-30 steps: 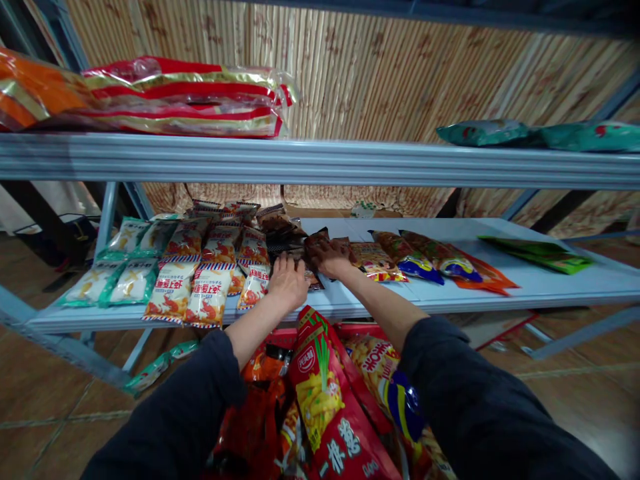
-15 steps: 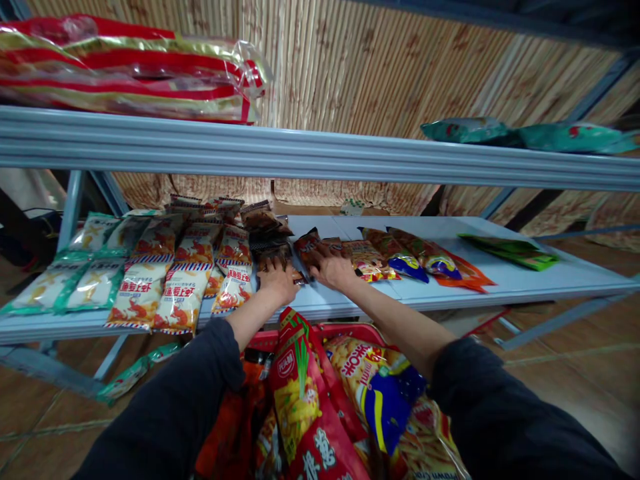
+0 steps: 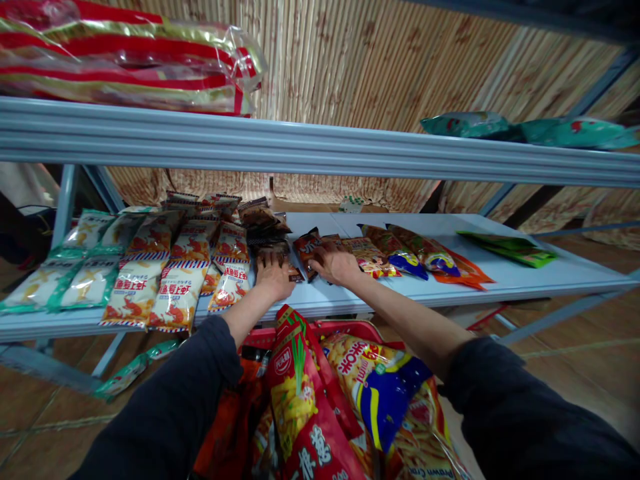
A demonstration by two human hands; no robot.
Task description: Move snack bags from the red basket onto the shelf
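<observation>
My left hand [image 3: 274, 277] lies palm down on a small dark brown snack packet [image 3: 296, 273], fingers spread and stretched out. To its right, my right hand [image 3: 337, 264] has curled fingers and thumb against another dark brown snack packet [image 3: 304, 244] with white lettering, which rests on the shelf. More brown packets [image 3: 257, 215] are stacked behind my left hand. White and orange shrimp-snack packets [image 3: 174, 297] lie in rows just left of it. A yellow-orange snack packet [image 3: 369, 255] is beside my right hand.
Below my arms, a red basket [image 3: 345, 327] holds large snack bags, including a red bag [image 3: 300, 400]. The blue-grey upper shelf [image 3: 320, 148] crosses above my hands. Green-and-white packets [image 3: 83, 287] lie far left; green packets [image 3: 510, 248] lie right. One packet [image 3: 135, 370] hangs below the shelf.
The view has shifted slightly. My right hand's fingers have drawn in a little on the dark packet; my left hand stays on its packet. The snack packets have hardly moved.
</observation>
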